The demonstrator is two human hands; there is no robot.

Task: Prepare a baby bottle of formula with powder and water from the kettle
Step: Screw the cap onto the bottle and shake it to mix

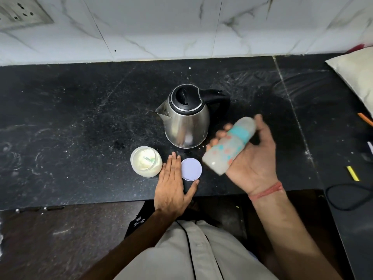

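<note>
Head view shows my right hand [250, 158] wrapped around the baby bottle [230, 144], tilted in the air near the counter's front edge just right of the kettle [185, 118]. My left hand [171, 184] lies flat and empty between the open powder jar [146, 161] and its lid [191, 169]. I judge a loose cap could leak during shaking, or my left hand could knock the jar over.

Teal-and-pink spotted bottle [228, 146], silver kettle [186, 122], black speckled counter [80, 118].
</note>
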